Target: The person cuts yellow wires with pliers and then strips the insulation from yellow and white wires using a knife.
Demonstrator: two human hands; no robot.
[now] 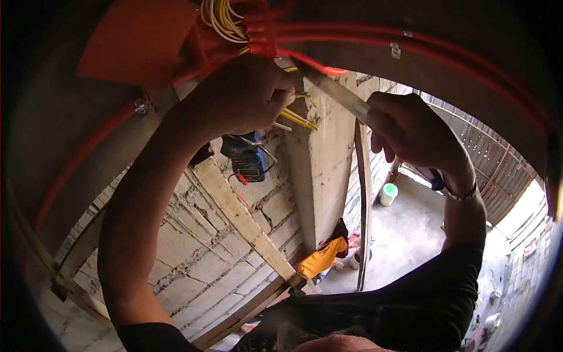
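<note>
While left hand holds wires, right hand grips tool; concrete floor below.

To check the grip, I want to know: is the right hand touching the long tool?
Touching. The head view shows the right hand closed around one end of the long tool.

"Where's the light?"
"Daylight glares toward four o'clock, bleaching the floor; twelve o'clock lies dim."
"Sharpness?"
"The tool blurs at one o'clock; edges bow into black corners."
</note>
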